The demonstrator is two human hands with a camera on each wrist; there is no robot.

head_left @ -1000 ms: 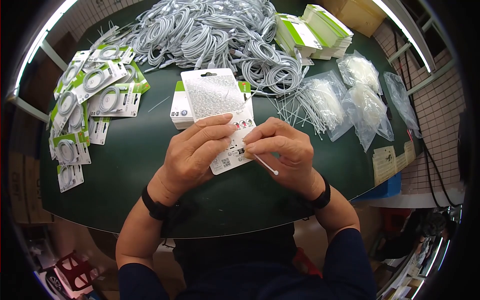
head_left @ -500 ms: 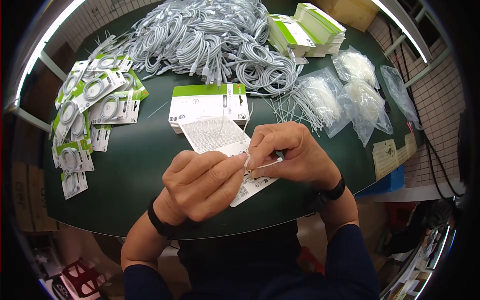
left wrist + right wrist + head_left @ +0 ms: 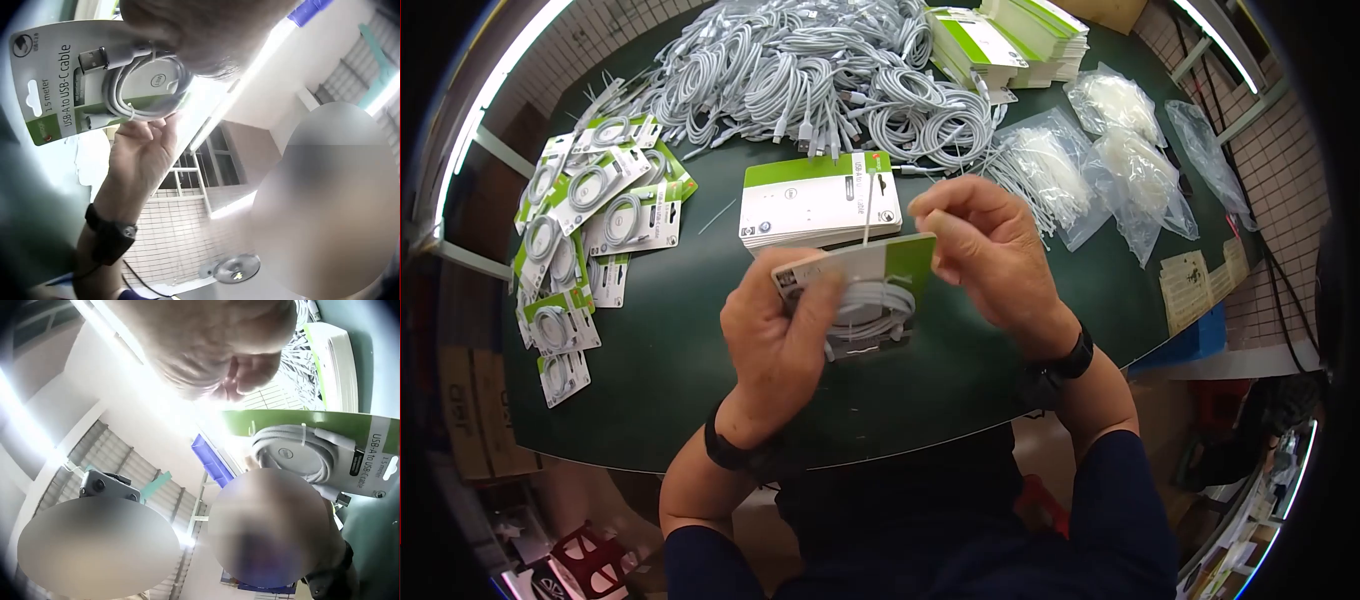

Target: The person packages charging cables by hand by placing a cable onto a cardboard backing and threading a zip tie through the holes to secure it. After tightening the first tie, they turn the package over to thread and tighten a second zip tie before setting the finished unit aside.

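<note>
My left hand (image 3: pixel 772 335) grips a packaging card (image 3: pixel 910 258), thumb over its front and fingers behind. A coiled grey USB cable (image 3: pixel 880 308) lies against the card's printed face, held by white cable ties; the left wrist view shows its USB-A plug (image 3: pixel 95 60). One thin white tie tail (image 3: pixel 868 212) sticks up past the card's edge. My right hand (image 3: pixel 990 250) hovers just beside the card's green end, its fingers loosely bent with nothing visible between them. In the right wrist view the right hand (image 3: pixel 231 344) is above the card (image 3: pixel 375 456).
Behind the hands stands a stack of cards (image 3: pixel 800 205), with a heap of grey cables (image 3: pixel 800 80) beyond. Finished-looking carded cables (image 3: pixel 640 222) lie at left. Loose ties (image 3: pixel 1022 180), plastic bags of ties (image 3: pixel 1140 165) and more card stacks (image 3: pixel 1010 45) are at right.
The card has turned from its text-covered back to the cable side and tilted up in the left hand. The right hand has let go of the tie and moved up and right.
</note>
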